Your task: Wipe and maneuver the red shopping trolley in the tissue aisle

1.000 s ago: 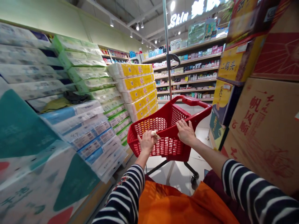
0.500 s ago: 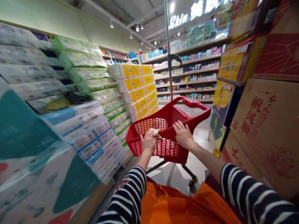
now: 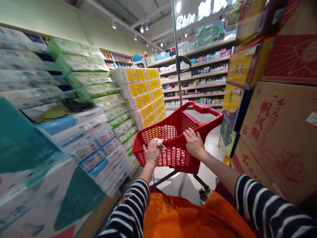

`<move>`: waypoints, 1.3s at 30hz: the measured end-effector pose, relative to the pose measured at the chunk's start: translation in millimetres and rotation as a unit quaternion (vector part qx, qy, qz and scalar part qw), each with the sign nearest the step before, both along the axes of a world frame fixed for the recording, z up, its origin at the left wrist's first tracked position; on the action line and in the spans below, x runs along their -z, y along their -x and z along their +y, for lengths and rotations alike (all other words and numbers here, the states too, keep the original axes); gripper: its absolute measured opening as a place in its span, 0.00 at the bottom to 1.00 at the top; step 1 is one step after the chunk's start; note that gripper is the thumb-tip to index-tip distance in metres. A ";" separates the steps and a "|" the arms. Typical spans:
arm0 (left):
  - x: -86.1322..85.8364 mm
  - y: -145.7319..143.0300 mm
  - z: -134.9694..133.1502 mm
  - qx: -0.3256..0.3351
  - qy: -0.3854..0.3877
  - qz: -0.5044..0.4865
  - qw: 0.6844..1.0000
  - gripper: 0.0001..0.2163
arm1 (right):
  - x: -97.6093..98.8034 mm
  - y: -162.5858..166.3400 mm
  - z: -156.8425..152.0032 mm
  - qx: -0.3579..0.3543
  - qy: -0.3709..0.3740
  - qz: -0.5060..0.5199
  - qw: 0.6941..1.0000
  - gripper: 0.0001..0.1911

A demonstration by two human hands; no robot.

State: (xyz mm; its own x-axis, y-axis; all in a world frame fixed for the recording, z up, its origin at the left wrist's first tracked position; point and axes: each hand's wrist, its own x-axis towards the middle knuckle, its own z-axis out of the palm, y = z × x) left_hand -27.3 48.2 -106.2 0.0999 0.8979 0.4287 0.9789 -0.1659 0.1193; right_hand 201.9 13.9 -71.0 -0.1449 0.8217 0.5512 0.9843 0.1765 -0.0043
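Observation:
A red plastic shopping cart (image 3: pixel 178 142) with perforated basket walls stands in front of me, its handle at the upper right. My left hand (image 3: pixel 153 153) is closed on a crumpled, whitish cloth (image 3: pixel 159 143) and presses it to the near rim of the basket. The palm side of that hand is hidden. Farther right along the same rim, my right hand (image 3: pixel 194 144) grips the cart near the base of the handle, its fingers over the edge and no other thing visible in it.
Stacked tissue packs with yellow labels (image 3: pixel 146 96) and blue-and-white packs (image 3: pixel 96 145) line the left side. Cardboard boxes (image 3: pixel 279 132) rise close on the right. A metal pole (image 3: pixel 177 43) stands behind the cart, before shelves of skincare goods (image 3: pixel 198 84).
My left hand has slid a little to the left along the rim with the cloth. The right hand stays where it was on the cart. The view has shifted slightly.

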 end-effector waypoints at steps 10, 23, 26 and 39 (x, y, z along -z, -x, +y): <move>6.0 20.6 -0.8 -0.033 -0.030 -0.019 0.999 0.22 | -3.3 -8.0 -5.0 -0.002 0.017 -0.020 1.000 0.27; -5.3 -64.2 -1.4 0.082 -0.048 -0.023 0.995 0.21 | -7.7 0.3 -11.0 0.005 0.018 -0.006 1.000 0.27; -1.7 -51.6 -3.5 0.075 -0.051 -0.025 0.996 0.21 | -6.9 -1.5 -11.2 0.004 0.019 -0.005 1.000 0.27; 12.2 -2.2 -2.1 -0.037 -0.064 -0.041 0.996 0.21 | -6.6 8.0 -11.2 -0.015 0.033 0.012 0.999 0.28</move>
State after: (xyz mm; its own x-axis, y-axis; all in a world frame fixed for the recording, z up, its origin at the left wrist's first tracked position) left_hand -25.1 46.1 -118.4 -0.0038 0.8390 0.5442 0.9769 -0.1133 0.1814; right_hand 193.9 2.8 -64.4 -0.1585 0.8516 0.4997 0.9779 0.2052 -0.0396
